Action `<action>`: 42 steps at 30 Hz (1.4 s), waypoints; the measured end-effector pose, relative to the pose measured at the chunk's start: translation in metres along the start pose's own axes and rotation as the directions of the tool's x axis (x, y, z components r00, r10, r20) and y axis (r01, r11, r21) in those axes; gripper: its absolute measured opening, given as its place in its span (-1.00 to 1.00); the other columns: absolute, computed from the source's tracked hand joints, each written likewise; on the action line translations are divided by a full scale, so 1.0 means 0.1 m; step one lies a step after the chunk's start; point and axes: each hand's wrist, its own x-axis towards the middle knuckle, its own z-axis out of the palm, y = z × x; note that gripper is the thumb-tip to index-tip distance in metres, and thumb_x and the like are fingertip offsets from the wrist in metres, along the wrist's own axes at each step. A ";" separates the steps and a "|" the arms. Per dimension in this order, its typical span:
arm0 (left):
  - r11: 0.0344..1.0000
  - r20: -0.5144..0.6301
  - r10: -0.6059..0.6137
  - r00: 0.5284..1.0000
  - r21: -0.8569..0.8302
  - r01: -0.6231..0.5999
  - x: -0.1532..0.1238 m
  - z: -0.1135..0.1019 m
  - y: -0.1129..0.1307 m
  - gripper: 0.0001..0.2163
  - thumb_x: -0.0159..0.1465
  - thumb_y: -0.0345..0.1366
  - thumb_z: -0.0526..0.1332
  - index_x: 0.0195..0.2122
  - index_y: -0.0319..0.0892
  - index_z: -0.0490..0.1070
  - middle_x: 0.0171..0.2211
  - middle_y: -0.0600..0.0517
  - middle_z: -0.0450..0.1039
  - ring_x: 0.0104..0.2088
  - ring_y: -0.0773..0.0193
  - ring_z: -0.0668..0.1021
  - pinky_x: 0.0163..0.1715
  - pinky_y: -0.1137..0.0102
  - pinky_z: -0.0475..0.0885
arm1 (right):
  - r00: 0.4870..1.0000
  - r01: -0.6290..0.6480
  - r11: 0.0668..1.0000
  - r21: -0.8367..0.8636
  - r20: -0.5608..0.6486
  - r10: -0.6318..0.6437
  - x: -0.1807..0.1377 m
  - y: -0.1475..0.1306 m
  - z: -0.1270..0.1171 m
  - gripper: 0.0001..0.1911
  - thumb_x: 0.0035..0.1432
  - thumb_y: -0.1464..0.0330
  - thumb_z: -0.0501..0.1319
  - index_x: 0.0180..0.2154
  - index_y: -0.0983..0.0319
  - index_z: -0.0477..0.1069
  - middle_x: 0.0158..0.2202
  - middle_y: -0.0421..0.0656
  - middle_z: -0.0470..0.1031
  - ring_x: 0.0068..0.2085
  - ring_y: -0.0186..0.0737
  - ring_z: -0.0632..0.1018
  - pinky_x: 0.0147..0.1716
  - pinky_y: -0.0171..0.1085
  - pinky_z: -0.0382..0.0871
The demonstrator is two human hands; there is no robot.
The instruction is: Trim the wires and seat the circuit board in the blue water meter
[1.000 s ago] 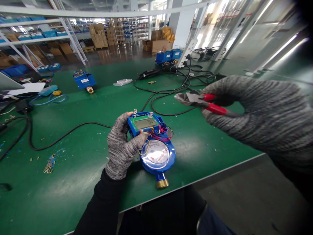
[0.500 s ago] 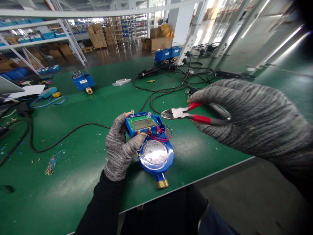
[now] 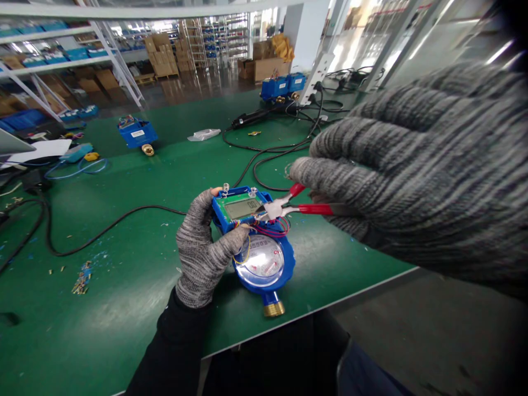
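Observation:
My left hand, in a grey knit glove, grips the blue-framed display unit of a water meter by its left side. Its screen shows digits, and thin red and yellow wires run from its lower edge. Below it sits the round dial of the blue meter, whose brass end points toward me. My right hand, gloved too, is closed around red-handled cutting pliers. The jaws lie over the display unit's lower right corner by the wires; whether they touch anything I cannot tell.
Black cables snake across the green table behind the meter. Another blue meter stands at the far left, and two more blue units stand by a white power strip. Small brass bits lie at the left.
My right hand has brought the pliers left and slightly down, from beside the display unit to over its lower right corner. My left hand keeps its hold on the unit.

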 end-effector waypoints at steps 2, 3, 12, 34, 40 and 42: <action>1.000 -0.001 -0.004 1.000 0.003 0.004 0.00 0.00 0.01 -0.44 0.04 -0.29 0.53 0.10 -0.03 0.48 0.08 -0.01 0.50 0.07 0.08 0.56 0.13 0.19 0.51 | 1.000 0.011 1.000 0.004 -0.007 -0.011 0.01 0.00 0.00 -0.69 0.38 0.23 0.00 -0.10 0.26 0.42 -0.05 0.11 0.44 -0.01 0.38 0.51 -0.11 0.34 0.43; 1.000 -0.001 -0.006 1.000 0.006 0.006 0.00 0.01 0.02 -0.44 0.05 -0.29 0.53 0.10 -0.02 0.48 0.08 -0.01 0.50 0.07 0.07 0.56 0.13 0.19 0.51 | 1.000 0.015 1.000 0.001 -0.016 -0.015 0.01 -0.01 -0.01 -0.68 0.38 0.24 0.00 -0.09 0.27 0.43 -0.05 0.12 0.44 -0.02 0.39 0.51 -0.11 0.35 0.43; 0.999 -0.010 -0.001 1.000 0.033 0.002 0.01 0.03 0.03 -0.43 0.03 -0.26 0.54 0.09 -0.03 0.48 0.08 -0.02 0.50 0.08 0.03 0.56 0.14 0.12 0.51 | 0.999 0.032 0.999 -0.012 0.012 -0.032 0.06 -0.01 -0.02 -0.64 0.38 0.30 -0.06 -0.11 0.27 0.47 -0.04 0.14 0.46 0.01 0.41 0.52 -0.14 0.36 0.44; 0.991 0.060 0.066 0.996 0.111 -0.072 -0.02 -0.03 0.00 -0.35 -0.01 -0.28 0.56 0.14 -0.04 0.45 0.09 -0.05 0.50 0.09 -0.02 0.55 0.21 0.02 0.43 | 0.988 0.121 0.992 -0.022 0.095 -0.118 0.17 0.06 -0.03 -0.40 0.40 0.33 -0.30 -0.10 0.31 0.51 -0.10 0.04 0.42 0.01 0.22 0.43 0.04 0.30 0.27; 0.995 0.016 0.073 0.997 0.070 -0.074 0.01 0.00 -0.01 -0.37 -0.02 -0.30 0.56 0.12 -0.05 0.47 0.07 -0.06 0.52 0.08 -0.02 0.57 0.21 0.01 0.44 | 0.991 0.132 0.991 0.005 0.003 -0.132 0.13 0.05 -0.02 -0.45 0.40 0.34 -0.26 -0.17 0.34 0.50 -0.18 0.09 0.44 -0.11 0.24 0.47 -0.11 0.32 0.34; 0.996 0.003 0.064 0.998 0.056 -0.064 0.01 0.01 -0.01 -0.38 -0.01 -0.28 0.56 0.11 -0.05 0.48 0.05 -0.05 0.53 0.07 0.00 0.57 0.19 0.04 0.46 | 0.993 0.118 0.993 0.004 -0.020 -0.118 0.10 0.03 -0.02 -0.51 0.39 0.37 -0.21 -0.17 0.37 0.48 -0.22 0.12 0.44 -0.14 0.27 0.48 -0.17 0.32 0.36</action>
